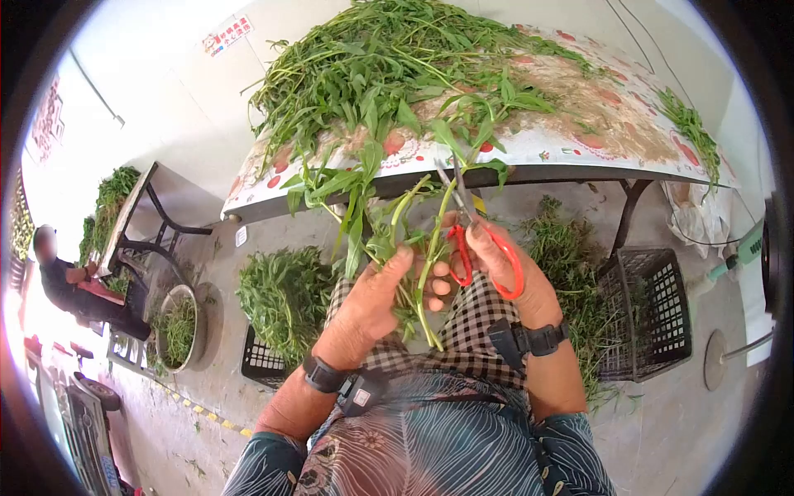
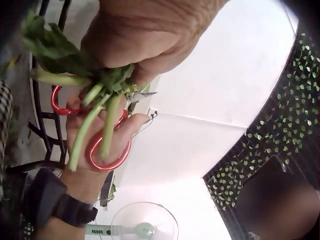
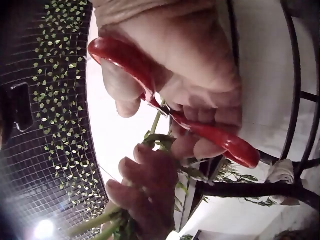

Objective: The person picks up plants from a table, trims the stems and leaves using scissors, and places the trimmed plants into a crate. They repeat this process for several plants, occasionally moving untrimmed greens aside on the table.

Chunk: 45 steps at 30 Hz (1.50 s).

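Patterned shirt fabric lay nearest, while in front of the table the left hand gripped leafy stems and the right hand held parted scissors (trimming, seemingly), the next move likely needing a stem between the blades.

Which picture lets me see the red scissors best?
The head view. It shows the scissors from the spread blades to the red handles. The left wrist view shows the handles, partly behind green stems, and only a bit of blade. The right wrist view shows the handles close up, but the blades hardly show.
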Each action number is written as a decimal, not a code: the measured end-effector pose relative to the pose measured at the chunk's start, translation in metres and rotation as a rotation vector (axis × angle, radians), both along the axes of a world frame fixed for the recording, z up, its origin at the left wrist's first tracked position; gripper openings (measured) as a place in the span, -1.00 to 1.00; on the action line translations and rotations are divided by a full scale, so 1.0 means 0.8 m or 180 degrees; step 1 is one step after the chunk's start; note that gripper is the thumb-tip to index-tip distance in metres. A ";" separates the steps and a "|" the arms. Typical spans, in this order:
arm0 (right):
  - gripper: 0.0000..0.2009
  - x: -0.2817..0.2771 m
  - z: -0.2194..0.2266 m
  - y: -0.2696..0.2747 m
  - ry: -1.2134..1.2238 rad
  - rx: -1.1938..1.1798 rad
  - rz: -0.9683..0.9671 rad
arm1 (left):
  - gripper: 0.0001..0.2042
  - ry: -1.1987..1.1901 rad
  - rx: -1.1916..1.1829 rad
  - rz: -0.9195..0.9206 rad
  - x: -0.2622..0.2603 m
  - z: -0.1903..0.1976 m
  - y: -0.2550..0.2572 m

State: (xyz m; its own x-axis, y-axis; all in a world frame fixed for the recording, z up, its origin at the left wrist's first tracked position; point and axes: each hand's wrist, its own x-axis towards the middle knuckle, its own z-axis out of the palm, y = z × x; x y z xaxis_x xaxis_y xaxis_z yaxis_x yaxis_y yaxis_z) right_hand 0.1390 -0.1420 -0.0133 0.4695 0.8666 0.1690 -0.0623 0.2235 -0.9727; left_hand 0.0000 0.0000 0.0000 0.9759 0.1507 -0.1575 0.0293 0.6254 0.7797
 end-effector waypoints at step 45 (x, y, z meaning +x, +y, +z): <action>-0.48 -0.037 0.005 0.002 -0.0304 -0.0516 0.0507 | -0.82 -0.0098 0.0831 0.1035 -0.012 0.004 0.011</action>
State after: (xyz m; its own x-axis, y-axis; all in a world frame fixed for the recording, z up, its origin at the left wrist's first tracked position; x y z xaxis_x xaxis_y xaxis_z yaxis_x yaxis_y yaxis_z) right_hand 0.1091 -0.1401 -0.0090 0.3133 0.9478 0.0588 0.0096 0.0588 -0.9982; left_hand -0.0098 0.0088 0.0035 0.8746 0.4827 -0.0446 -0.1629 0.3794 0.9108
